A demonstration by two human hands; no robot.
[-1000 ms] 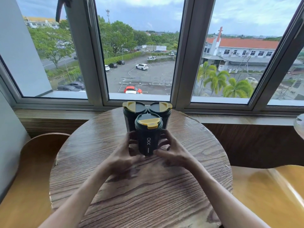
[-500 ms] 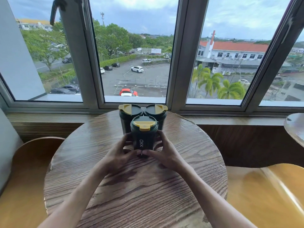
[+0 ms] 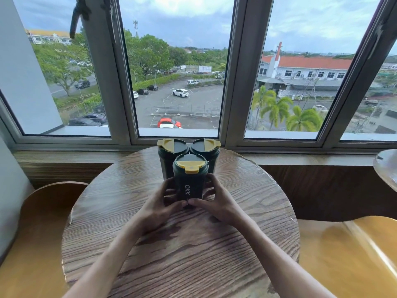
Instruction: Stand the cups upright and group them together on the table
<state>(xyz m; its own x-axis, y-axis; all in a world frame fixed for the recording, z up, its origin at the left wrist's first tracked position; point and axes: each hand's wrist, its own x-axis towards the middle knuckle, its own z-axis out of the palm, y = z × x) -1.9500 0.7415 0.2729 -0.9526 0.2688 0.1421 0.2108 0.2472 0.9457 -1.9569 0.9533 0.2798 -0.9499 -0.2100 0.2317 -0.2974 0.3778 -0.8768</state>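
Observation:
Three dark green cups with yellow lid flaps stand upright in a tight cluster at the far side of the round wooden table (image 3: 120,229). The front cup (image 3: 189,179) carries white lettering down its side. Behind it stand the back left cup (image 3: 169,155) and the back right cup (image 3: 207,152), touching each other. My left hand (image 3: 160,206) grips the front cup's lower left side. My right hand (image 3: 217,203) grips its lower right side. The two thumbs meet in front of the cup's base, which they hide.
A window sill (image 3: 64,155) and window frame run just behind the table. Curved wooden chair seats sit at the left (image 3: 32,222) and at the right (image 3: 348,254). The edge of another round table (image 3: 386,168) shows at far right.
Both hands have slid the front cup away from me until it meets the two back cups. My thumbs have closed together in front of its base.

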